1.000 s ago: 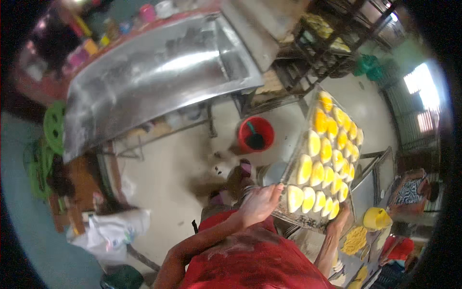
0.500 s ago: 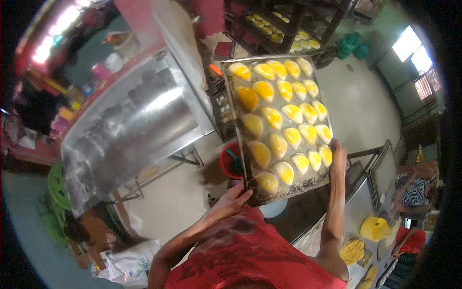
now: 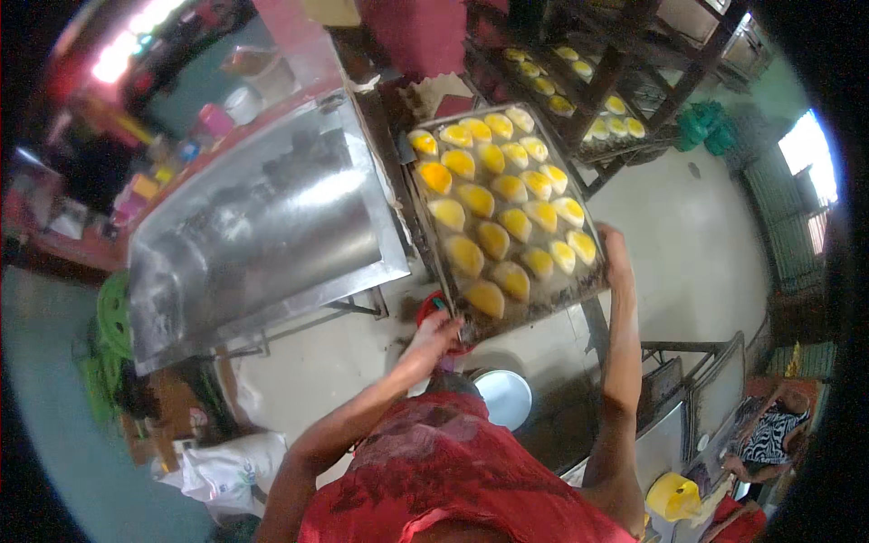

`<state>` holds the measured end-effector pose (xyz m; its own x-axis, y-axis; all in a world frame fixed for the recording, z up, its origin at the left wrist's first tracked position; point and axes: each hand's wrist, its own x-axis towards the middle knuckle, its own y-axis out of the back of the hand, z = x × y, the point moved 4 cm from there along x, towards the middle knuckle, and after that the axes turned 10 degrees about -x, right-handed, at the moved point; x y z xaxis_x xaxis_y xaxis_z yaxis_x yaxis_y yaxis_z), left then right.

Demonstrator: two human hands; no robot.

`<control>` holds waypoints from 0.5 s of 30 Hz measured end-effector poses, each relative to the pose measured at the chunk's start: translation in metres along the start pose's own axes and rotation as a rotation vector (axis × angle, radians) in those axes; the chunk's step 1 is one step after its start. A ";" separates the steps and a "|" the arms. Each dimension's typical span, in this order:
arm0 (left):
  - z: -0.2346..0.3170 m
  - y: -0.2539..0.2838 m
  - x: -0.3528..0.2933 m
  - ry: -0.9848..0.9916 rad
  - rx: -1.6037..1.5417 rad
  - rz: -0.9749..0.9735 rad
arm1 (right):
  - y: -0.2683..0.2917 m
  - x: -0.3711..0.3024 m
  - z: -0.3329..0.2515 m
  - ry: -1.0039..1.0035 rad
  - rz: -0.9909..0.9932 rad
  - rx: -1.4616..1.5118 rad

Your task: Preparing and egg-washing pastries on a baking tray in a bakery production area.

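Observation:
A dark, worn baking tray is held out in front of me, tilted in the view. Rows of half-moon dough pieces lie on it, pale with glossy yellow tops. At its near left corner my left hand is closed on the rim, its fingers slightly blurred. My right hand grips the right edge near the closer corner; the fingers beneath the tray are hidden.
Ahead to the right stands a dark rack with more filled trays. A metal-topped table is on the left. Below the tray are a red bucket and a white basin. Another person is at far right.
The tray has moved forward and slightly left with both hands on it. My view has shifted, so the rack appears closer and more of the white basin shows.

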<state>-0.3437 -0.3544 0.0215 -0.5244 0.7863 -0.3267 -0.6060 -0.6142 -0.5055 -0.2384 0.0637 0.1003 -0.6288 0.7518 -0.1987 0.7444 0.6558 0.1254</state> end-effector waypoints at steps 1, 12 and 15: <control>0.021 0.013 -0.016 -0.099 -0.058 0.105 | -0.045 0.008 -0.027 -0.023 -0.119 0.006; 0.090 -0.039 -0.175 -0.234 0.391 0.024 | -0.021 -0.070 -0.070 0.487 -0.005 -0.420; 0.049 0.007 -0.193 -0.255 -0.102 0.062 | -0.048 -0.104 -0.077 0.687 0.119 -0.472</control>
<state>-0.2758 -0.5142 0.1198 -0.7000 0.6972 -0.1545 -0.5113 -0.6403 -0.5732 -0.2261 -0.0411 0.1901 -0.6626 0.5924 0.4583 0.7384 0.4144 0.5320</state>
